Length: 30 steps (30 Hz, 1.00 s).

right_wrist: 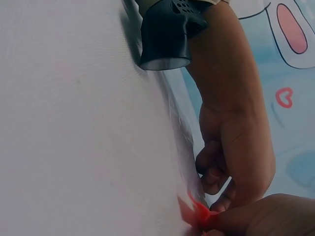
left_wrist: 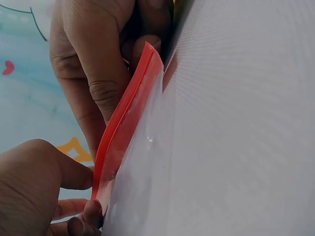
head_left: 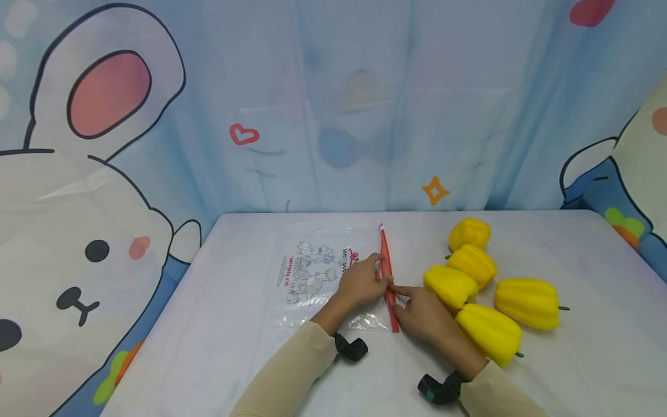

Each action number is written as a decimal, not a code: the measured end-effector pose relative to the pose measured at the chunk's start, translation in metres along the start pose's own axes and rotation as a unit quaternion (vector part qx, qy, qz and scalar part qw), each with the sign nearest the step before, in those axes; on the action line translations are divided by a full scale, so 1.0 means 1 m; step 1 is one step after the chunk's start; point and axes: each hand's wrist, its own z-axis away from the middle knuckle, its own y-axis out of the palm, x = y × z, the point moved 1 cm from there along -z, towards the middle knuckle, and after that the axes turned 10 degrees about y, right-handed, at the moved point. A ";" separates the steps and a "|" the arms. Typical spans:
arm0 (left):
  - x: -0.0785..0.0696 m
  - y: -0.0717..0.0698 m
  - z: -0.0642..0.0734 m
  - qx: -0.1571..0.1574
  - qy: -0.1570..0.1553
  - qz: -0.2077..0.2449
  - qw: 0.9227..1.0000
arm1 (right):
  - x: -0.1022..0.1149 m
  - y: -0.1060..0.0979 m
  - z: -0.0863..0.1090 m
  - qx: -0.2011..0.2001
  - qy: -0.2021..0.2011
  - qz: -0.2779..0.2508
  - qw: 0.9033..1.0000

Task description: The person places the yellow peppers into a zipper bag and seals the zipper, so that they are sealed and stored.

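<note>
A clear zip bag with printed drawings lies flat on the white table, its red zip strip along the right side. My left hand pinches this strip near its middle, with the thumb and fingers on either side in the left wrist view. Just beside it, my right hand also pinches the strip, lower down. Up close the red strip tilts up off the tabletop between both hands. In the right wrist view a bit of the red strip shows at the right fingertips.
Several yellow bell peppers lie in a cluster to the right of the right hand, the nearest pepper close by its wrist. Black wrist cameras sit on both wrists. A printed curtain hangs behind the table.
</note>
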 end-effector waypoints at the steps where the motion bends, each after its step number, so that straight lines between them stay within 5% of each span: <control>1: 0.000 0.000 0.000 0.001 -0.001 0.000 1.000 | 0.000 -0.001 0.000 0.004 0.002 0.003 1.000; 11: -0.001 -0.002 0.001 0.003 -0.005 0.004 1.000 | 0.000 -0.005 0.002 0.033 0.021 0.001 0.999; 20: 0.002 -0.007 0.003 -0.020 0.000 0.062 0.998 | 0.001 -0.005 0.004 0.026 0.019 0.015 0.999; 30: -0.011 -0.023 0.006 -0.090 0.053 0.083 0.991 | -0.001 -0.003 0.004 0.027 0.022 0.023 0.999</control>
